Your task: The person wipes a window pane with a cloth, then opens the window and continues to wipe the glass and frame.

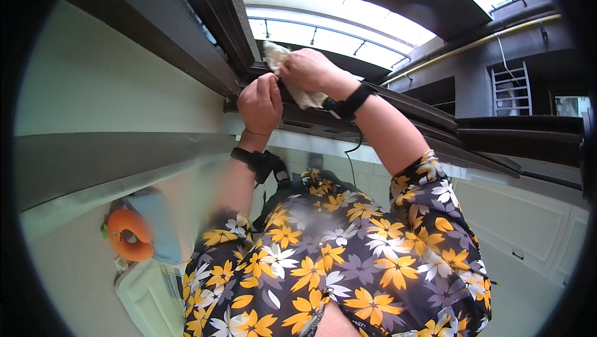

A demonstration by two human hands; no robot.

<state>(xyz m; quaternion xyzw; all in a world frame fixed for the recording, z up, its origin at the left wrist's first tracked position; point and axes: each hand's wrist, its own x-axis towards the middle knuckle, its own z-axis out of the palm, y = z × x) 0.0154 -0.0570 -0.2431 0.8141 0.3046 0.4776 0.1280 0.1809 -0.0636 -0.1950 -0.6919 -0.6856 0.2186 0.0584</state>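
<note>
A cream cloth (306, 97) is bunched in my right hand (308, 69), whose fingers are closed around it. One end of the cloth sticks up past the fingers, and the rest hangs below the palm over the dark brown window frame (423, 106). Close beside it, my left hand (260, 106) is closed in a pinch at the corner of the frame. Whatever lies between its fingertips is too small or hidden to make out. Both wrists wear black bands, and a thin black cable (353, 166) hangs from the right one.
A brown upright frame post (180, 32) rises at the left. Beyond the opening are a railing (323, 29), a yellow pipe (472, 45) and a white rack (511, 88). White cabinets (510, 219) stand lower right; an orange neck pillow (129, 235) lies lower left.
</note>
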